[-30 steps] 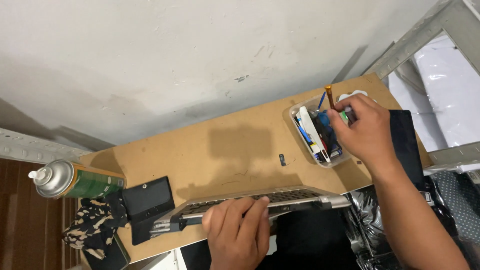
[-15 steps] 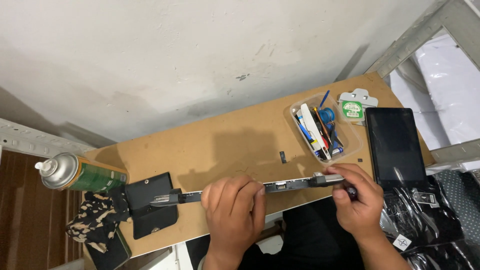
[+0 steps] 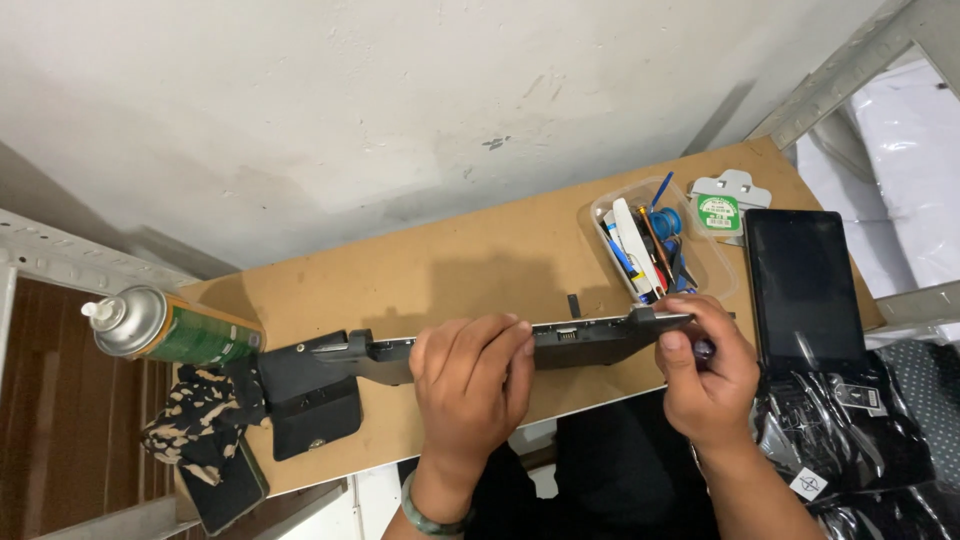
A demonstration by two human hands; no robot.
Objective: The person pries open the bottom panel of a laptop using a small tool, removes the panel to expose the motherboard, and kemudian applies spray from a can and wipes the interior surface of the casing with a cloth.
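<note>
Overhead: a person works at a brown board tabletop (image 3: 470, 270) set against a pale, scuffed wall.
Left hand (image 3: 470, 385): fingers curled over the top edge of a dark laptop body (image 3: 580, 340), closed on it near its middle; a green bead bracelet sits on the wrist.
Right hand (image 3: 705, 370): pinched shut on the right end of the same laptop body, thumb pressed against the corner.
Laptop body: stood on edge along the front of the tabletop, seen edge-on as a long thin dark strip running left to right between the two hands.
Clear plastic tub (image 3: 725, 285): just behind the right hand, near the right end of the tabletop; it holds a jumble of small tools, among them a white flat piece, blue-handled items and an orange-tipped stick poking out at the top.
Green and white packet (image 3: 718, 212): lying flat just beyond the tub.
Black tablet (image 3: 805, 285): face up at the far right, screen dark, beside the tub.
Spray can (image 3: 170, 328): green with a white nozzle, on its side at the left end of the tabletop.
Black flat part (image 3: 315, 415): resting at the left front, touching the laptop body's left end.
Patterned cloth (image 3: 195, 430): black and tan, bunched below the can.
Black plastic bags (image 3: 870, 430): heaped at lower right.
</note>
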